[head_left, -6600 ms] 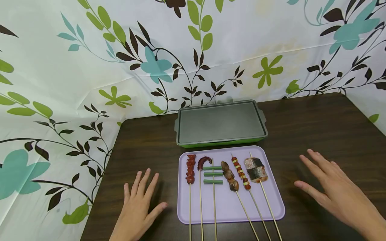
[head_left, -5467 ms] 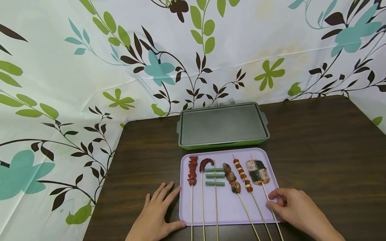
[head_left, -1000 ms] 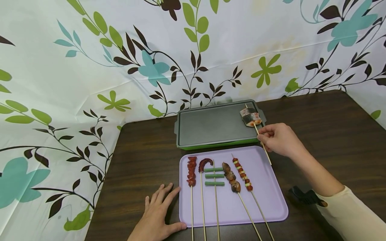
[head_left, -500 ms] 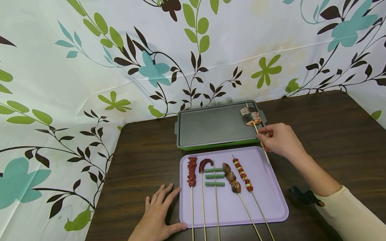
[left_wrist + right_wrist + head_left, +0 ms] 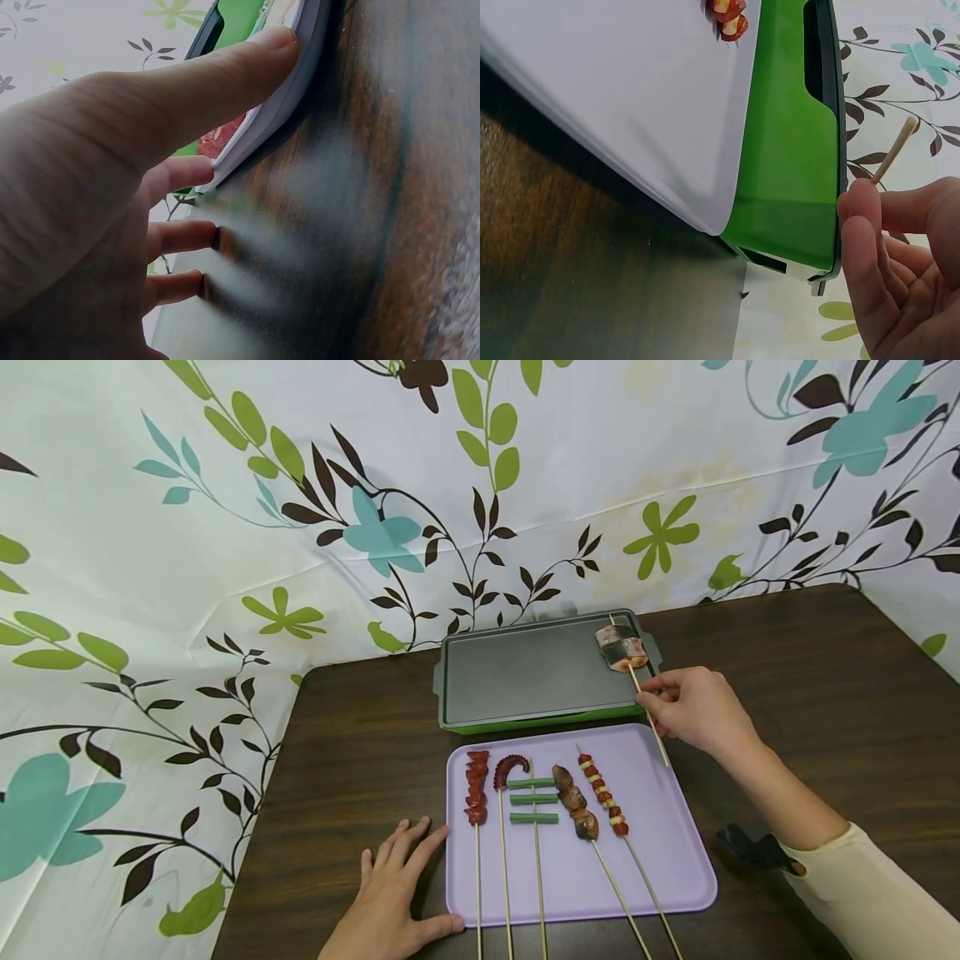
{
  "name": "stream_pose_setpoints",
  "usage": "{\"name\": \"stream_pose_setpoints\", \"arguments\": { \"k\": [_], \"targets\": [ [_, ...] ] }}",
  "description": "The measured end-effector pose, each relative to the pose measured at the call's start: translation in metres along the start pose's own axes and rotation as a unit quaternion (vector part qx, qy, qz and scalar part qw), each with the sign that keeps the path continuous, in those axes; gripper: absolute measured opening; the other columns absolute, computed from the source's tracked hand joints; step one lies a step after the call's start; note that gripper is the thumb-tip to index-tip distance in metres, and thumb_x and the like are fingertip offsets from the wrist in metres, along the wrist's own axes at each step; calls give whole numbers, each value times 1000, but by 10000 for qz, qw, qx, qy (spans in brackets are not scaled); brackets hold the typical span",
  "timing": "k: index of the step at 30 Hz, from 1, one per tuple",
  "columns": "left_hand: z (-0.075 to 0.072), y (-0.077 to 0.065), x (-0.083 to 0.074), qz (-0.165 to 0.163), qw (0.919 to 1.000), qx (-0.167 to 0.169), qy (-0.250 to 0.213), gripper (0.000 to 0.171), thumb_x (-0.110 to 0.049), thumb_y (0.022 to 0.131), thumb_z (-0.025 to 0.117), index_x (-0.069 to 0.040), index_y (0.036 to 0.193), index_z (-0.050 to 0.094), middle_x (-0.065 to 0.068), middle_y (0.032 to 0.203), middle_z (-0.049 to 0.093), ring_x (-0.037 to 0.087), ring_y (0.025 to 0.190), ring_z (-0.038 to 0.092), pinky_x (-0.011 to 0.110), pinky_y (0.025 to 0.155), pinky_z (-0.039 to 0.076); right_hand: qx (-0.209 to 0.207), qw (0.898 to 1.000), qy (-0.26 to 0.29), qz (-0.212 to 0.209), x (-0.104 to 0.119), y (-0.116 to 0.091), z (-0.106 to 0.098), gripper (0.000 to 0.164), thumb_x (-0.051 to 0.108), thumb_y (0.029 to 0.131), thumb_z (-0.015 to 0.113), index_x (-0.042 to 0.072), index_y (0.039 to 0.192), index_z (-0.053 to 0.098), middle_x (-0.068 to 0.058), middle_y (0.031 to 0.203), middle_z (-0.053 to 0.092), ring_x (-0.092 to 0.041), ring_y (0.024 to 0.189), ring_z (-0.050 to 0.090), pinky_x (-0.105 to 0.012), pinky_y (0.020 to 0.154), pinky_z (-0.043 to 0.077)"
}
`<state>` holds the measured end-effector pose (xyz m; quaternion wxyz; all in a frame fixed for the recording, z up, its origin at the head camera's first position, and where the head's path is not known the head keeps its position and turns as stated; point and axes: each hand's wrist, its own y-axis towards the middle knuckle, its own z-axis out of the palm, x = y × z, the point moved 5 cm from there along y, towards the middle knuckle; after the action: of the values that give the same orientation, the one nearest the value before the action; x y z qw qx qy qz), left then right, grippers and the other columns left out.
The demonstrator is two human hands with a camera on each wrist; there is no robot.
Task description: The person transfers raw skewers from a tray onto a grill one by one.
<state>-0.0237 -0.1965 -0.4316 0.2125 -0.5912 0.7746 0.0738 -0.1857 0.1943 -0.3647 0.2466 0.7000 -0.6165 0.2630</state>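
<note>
My right hand pinches the stick of a fish skewer between thumb and fingers. The fish pieces, with a dark band across them, are over the right end of the grey griddle plate. In the right wrist view the stick's blunt end pokes out past the fingertips, beside the griddle's green side. My left hand lies with spread fingers on the table; its thumb and index fingertip touch the left edge of the lilac tray, as the left wrist view also shows.
On the tray lie a red meat skewer, a tentacle skewer, a green bean skewer, a brown chunk skewer and a red-and-yellow skewer. Their sticks overhang the front edge. A patterned cloth hangs behind the dark table.
Over the earlier frames my right hand took the fish skewer from the tray's right side up to the griddle. My left hand moved to the tray's edge. The last second shows almost no movement.
</note>
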Motion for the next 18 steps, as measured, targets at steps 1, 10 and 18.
{"name": "stream_pose_setpoints", "arguments": {
  "k": [1, 10, 18],
  "targets": [
    [0, 0, 0, 14, 10000, -20, 1, 97, -76, 65, 65, -35, 147, 36, 2, 151, 34, 39, 140, 24, 81, 93, 16, 8, 10000, 6, 0, 0, 0, 0, 25, 21, 92, 64, 0, 103, 71, -1, 65, 67, -13, 53, 62, -31, 49, 48],
    [0, -1, -1, 23, 10000, -10, 6, 96, -77, 65, 63, -35, 147, 36, 2, 151, 34, 39, 140, 24, 81, 93, 16, 119, 9999, 55, 40, 1, -6, 0, 29, 26, 94, 62, 0, 105, 69, -1, 64, 65, -15, 55, 62, -30, 47, 46],
    [0, -1, 0, 29, 10000, -13, -18, 95, -78, 66, 62, -35, 146, 36, 3, 152, 34, 40, 140, 23, 81, 92, 16, 87, 9999, -21, 88, 3, -16, -3, 36, 33, 94, 61, 1, 108, 69, -4, 69, 68, -18, 59, 66, -31, 50, 48]
  ]
}}
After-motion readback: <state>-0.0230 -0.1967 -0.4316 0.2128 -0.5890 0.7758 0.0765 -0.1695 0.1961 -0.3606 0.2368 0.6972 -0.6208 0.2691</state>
